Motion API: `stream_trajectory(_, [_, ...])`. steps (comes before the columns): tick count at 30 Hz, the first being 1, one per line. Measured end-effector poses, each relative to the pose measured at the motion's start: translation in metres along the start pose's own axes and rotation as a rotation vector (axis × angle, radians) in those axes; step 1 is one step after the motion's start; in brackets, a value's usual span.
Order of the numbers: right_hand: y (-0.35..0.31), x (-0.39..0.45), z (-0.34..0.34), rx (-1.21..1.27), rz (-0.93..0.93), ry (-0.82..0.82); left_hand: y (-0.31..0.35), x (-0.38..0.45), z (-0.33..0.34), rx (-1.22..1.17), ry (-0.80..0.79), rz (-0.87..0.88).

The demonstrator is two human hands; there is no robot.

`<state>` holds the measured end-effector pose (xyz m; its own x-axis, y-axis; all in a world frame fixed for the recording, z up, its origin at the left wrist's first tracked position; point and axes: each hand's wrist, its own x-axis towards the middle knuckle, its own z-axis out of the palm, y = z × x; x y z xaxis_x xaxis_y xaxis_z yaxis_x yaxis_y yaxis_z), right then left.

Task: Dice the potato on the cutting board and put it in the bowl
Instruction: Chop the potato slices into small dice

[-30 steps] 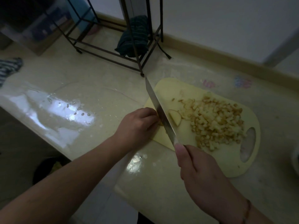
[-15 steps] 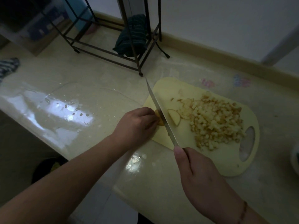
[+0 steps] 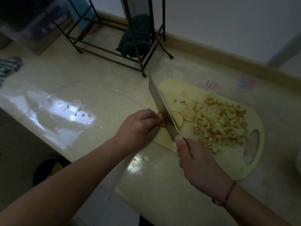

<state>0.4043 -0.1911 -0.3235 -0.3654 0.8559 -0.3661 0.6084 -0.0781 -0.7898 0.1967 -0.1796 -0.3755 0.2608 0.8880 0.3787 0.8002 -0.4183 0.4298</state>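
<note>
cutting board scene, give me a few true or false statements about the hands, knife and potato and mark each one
1. The right hand holds the knife. True.
2. The diced potato is piled in a bowl. False: the pile lies on the cutting board.
3. The left hand steadies a potato piece at the board's left edge. True.
4. The knife lies flat on the counter beside the board. False: its blade stands over the board, at the potato piece.
5. A cut slice lies on the board right of the blade. True.
6. The left hand is off the board, resting on the counter. False: its fingers are at the potato piece.
</note>
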Motion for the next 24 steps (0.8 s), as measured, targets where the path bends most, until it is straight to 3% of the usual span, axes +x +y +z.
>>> stream_trajectory(10, [-0.003, -0.013, -0.002, 0.098, -0.001, 0.028, -0.002, -0.003, -0.002, 0.002, -0.002, -0.011])
stream_trajectory(24, [-0.018, -0.022, -0.002, 0.036, -0.013, 0.053, -0.005, -0.004, -0.008, 0.017, -0.052, -0.026])
